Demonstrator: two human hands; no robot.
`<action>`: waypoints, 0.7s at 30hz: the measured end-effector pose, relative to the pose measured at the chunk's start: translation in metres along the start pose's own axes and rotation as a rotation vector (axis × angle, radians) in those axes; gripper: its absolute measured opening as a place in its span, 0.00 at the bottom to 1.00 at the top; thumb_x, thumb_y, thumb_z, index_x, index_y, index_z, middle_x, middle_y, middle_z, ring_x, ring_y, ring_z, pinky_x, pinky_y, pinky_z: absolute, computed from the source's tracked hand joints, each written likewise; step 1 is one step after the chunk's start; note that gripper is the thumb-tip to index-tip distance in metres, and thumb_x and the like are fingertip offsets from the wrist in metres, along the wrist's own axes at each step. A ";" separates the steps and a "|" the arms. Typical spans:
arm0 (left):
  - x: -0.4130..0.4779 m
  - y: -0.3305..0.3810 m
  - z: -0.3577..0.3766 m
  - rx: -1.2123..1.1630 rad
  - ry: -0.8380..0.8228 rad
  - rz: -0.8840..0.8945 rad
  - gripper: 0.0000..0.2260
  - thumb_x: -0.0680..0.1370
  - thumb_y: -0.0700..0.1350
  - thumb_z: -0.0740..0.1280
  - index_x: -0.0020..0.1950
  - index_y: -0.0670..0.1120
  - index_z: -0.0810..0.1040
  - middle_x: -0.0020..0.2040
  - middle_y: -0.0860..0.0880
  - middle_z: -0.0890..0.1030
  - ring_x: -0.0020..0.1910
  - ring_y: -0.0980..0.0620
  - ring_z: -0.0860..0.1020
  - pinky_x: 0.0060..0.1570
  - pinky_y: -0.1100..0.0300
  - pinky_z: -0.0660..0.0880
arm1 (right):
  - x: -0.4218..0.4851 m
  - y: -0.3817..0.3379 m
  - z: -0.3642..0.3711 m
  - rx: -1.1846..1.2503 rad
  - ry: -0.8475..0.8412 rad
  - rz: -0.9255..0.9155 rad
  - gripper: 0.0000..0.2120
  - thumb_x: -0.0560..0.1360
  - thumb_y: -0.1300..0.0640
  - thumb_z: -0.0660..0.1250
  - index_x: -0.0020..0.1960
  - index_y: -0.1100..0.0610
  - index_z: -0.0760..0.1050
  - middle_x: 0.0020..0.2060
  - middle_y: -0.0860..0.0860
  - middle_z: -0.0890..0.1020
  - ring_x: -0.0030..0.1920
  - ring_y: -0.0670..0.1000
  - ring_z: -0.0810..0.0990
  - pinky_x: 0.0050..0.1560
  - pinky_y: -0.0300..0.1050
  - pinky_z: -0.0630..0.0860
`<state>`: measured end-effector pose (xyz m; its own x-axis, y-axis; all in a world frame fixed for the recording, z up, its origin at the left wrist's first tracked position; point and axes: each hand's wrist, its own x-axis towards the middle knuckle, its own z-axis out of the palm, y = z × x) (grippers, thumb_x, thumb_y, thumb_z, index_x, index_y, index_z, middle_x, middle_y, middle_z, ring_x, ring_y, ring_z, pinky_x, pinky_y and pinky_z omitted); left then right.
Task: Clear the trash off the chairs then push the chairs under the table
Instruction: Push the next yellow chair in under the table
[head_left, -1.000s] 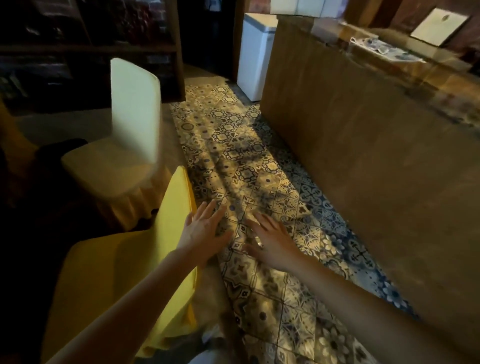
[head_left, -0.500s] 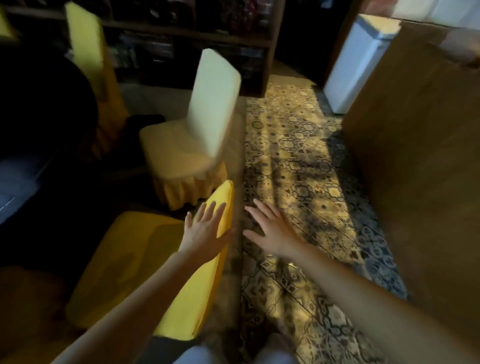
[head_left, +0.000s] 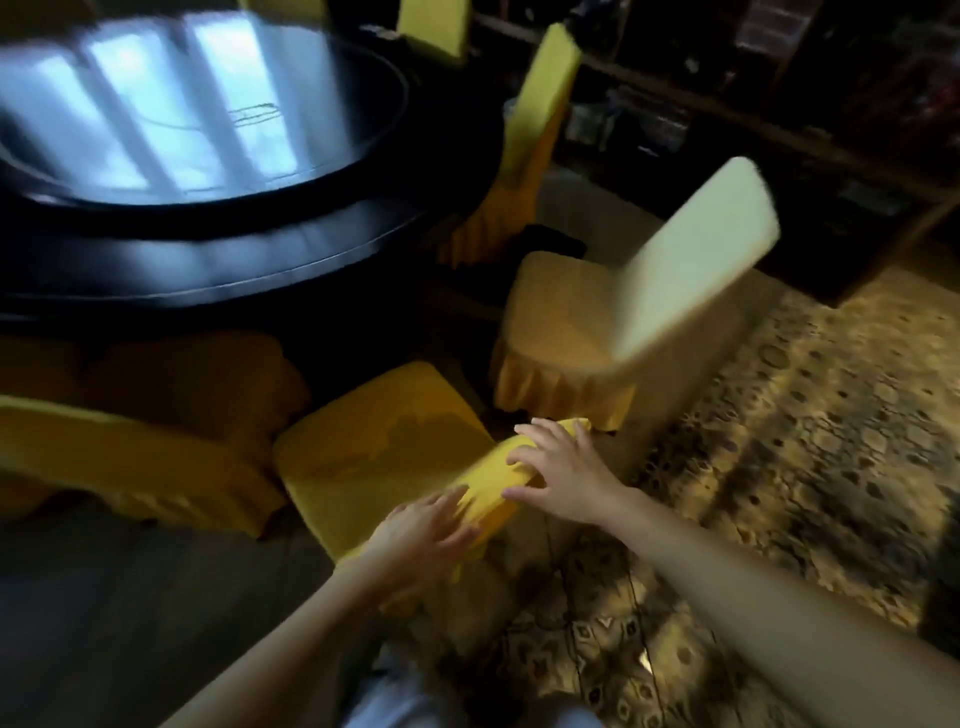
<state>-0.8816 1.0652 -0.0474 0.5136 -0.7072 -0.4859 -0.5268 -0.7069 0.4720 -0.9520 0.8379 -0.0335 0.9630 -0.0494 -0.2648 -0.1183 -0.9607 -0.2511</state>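
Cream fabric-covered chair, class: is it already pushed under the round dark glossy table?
No, the cream fabric-covered chair stands clear of the round dark glossy table, its whole seat exposed.

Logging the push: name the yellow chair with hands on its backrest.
The bright yellow chair closest to the person, seat toward the table: the left hand and right hand both rest on its backrest. The paler chair beside it is untouched.

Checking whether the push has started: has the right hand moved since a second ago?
Yes. The right hand has come leftward from over the patterned floor onto the top of the yellow chair's back.
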 end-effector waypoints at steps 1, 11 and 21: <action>-0.008 -0.001 0.003 -0.044 -0.012 -0.012 0.27 0.77 0.63 0.55 0.75 0.58 0.55 0.73 0.50 0.66 0.67 0.49 0.70 0.64 0.52 0.69 | 0.004 0.002 -0.002 -0.012 -0.034 -0.036 0.27 0.73 0.30 0.56 0.63 0.45 0.72 0.72 0.48 0.65 0.75 0.50 0.55 0.71 0.66 0.43; -0.051 -0.016 0.036 0.022 0.413 -0.210 0.25 0.72 0.71 0.53 0.62 0.61 0.72 0.56 0.58 0.80 0.52 0.56 0.79 0.42 0.63 0.71 | 0.011 0.007 0.004 -0.145 0.003 -0.192 0.33 0.67 0.23 0.53 0.58 0.45 0.75 0.57 0.44 0.79 0.58 0.48 0.74 0.65 0.54 0.62; -0.041 -0.030 0.036 0.185 0.459 -0.084 0.34 0.68 0.74 0.46 0.63 0.58 0.73 0.54 0.55 0.82 0.48 0.52 0.81 0.40 0.58 0.75 | 0.008 0.006 0.012 -0.168 0.076 -0.172 0.32 0.67 0.23 0.51 0.54 0.47 0.74 0.53 0.45 0.79 0.56 0.49 0.75 0.65 0.55 0.62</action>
<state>-0.9108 1.1157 -0.0680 0.7824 -0.6104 -0.1234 -0.5607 -0.7767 0.2869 -0.9482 0.8349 -0.0481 0.9818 0.1045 -0.1587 0.0847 -0.9883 -0.1267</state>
